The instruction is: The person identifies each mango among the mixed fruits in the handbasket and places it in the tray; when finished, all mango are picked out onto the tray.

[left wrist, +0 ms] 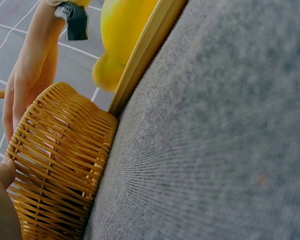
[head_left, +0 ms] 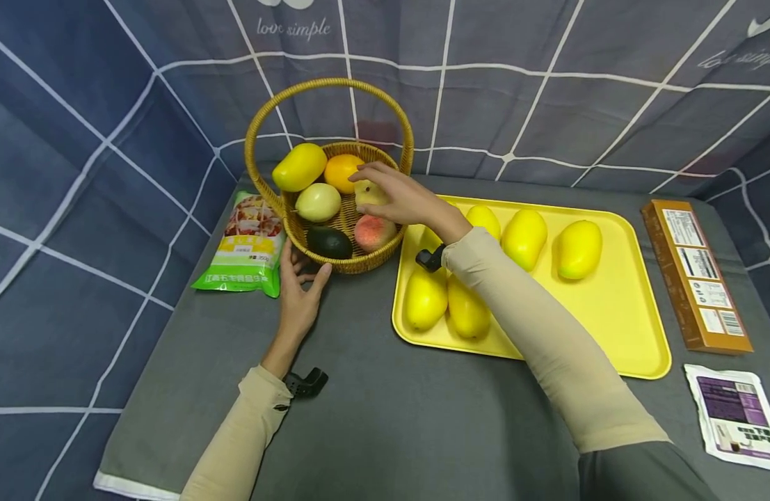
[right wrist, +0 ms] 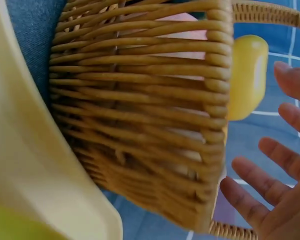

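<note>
A wicker basket (head_left: 347,267) with a tall handle holds a yellow mango (head_left: 300,167), an orange (head_left: 342,173), a pale green fruit (head_left: 318,202), a dark green avocado (head_left: 330,242), a peach (head_left: 375,233) and a pale yellow fruit (head_left: 369,193). Above that last fruit hovers my right hand (head_left: 394,191); the right wrist view shows its fingers (right wrist: 260,175) spread, with nothing between them. My left hand (head_left: 300,296) rests against the basket's front left side, thumb and fingers apart. In the left wrist view a fingertip touches the woven rim (left wrist: 12,150).
Right of the basket lies a yellow tray (head_left: 610,313) with several mangoes (head_left: 579,249), partly behind my right forearm. A green and white food bag (head_left: 243,250) lies left of the basket. At the far right are an orange-brown box (head_left: 698,275) and a white and purple packet (head_left: 735,414).
</note>
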A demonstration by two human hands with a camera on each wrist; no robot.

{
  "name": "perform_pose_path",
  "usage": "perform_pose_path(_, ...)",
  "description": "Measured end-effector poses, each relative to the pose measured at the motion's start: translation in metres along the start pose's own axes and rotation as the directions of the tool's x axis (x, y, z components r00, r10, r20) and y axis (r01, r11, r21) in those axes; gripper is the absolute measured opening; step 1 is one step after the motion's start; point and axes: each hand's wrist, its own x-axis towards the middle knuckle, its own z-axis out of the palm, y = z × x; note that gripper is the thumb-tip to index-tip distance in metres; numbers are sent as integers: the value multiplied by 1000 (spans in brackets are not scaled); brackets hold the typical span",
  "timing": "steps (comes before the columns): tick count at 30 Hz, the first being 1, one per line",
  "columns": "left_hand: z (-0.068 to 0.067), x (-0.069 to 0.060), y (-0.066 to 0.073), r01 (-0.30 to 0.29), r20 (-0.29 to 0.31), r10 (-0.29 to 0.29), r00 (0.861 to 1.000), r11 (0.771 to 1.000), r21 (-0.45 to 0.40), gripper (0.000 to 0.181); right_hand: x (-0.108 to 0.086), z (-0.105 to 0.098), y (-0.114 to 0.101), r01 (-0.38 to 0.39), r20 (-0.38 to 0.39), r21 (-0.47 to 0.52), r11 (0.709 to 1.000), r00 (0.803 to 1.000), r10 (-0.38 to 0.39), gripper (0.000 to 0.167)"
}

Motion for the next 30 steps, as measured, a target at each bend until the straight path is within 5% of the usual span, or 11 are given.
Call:
perform_pose_path(17, 1, 1, 3, 3, 3, -3, 1000, 1000, 2, 80, 53, 10, -26, -50, 128, -67, 996, 990, 59, 72)
perform_pose_path(30, 0, 2, 2, 12, 1, -12, 1000, 1000, 8, 81, 95, 13, -27, -96, 201, -45, 994, 974, 103, 79)
